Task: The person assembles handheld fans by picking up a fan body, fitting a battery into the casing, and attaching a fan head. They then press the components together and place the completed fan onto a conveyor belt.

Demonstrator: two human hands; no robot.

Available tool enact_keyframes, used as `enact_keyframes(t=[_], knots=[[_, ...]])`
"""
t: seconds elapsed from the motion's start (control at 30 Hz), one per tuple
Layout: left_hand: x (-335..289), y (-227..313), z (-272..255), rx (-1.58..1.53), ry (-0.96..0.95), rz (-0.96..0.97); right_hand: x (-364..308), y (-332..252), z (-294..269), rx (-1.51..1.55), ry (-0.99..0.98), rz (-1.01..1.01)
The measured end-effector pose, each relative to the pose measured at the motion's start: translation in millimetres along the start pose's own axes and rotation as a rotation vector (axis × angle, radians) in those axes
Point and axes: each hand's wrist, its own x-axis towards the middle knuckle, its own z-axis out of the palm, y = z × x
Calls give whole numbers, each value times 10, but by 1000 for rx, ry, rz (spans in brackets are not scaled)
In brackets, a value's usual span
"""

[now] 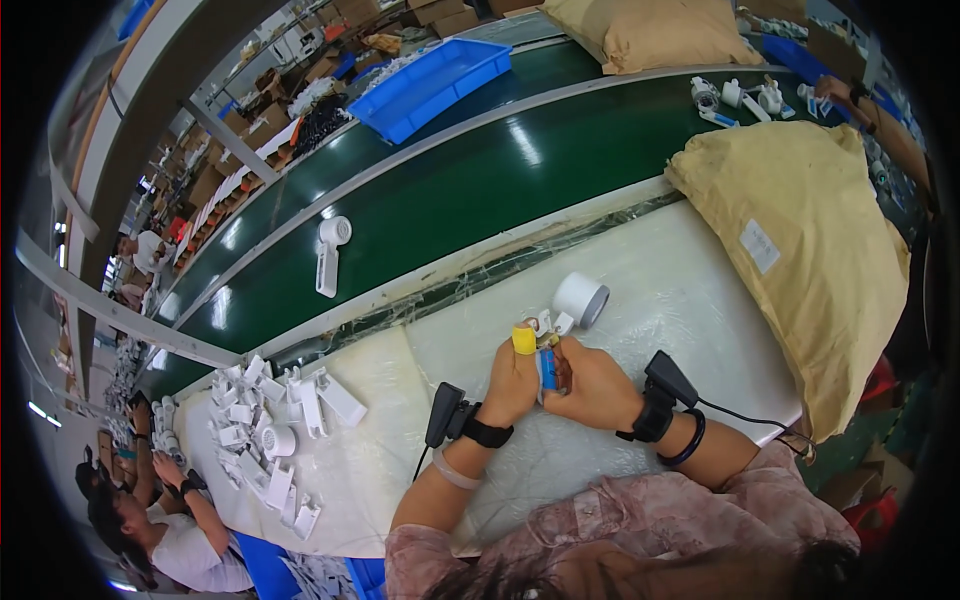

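Close together over the plastic-covered table, my left hand [512, 385] and my right hand [598, 388] both grip a small white device. A blue piece [547, 370], perhaps a battery cell, shows between my fingers. The device's round white head [582, 299] with a grey face points away from me, beyond my fingertips. A yellow wrap [523, 339] sits at the tip of my left thumb. Both hands are closed, and my fingers hide most of the device's handle.
A pile of white plastic parts [262, 440] lies on the table's left. Beyond, a green conveyor [440, 205] carries a white handheld fan [330, 255]. A blue tray [432, 90] stands farther back. A large yellow-brown sack [790, 240] covers the right edge. Co-workers work at left and far right.
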Motion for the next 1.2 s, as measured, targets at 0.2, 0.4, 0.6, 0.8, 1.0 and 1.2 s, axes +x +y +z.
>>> enact_keyframes(t=[0.2, 0.4, 0.6, 0.8, 1.0, 1.2], knots=[[20, 248, 26, 273, -100, 115, 14, -17, -31, -127, 25, -7], [70, 41, -207, 369, -97, 219, 50, 22, -274, -295, 55, -136], [139, 41, -271, -199, -82, -288, 111, -106, -435, -337, 358, -243], [112, -116, -214, 177, -52, 195, 102, -182, -286, -330, 376, -512], [73, 577, -133, 365, -365, -317, 101, -38, -258, -525, 201, -456], [51, 673, -223, 309, -518, -434, 108, -58, -337, -616, 95, -601]])
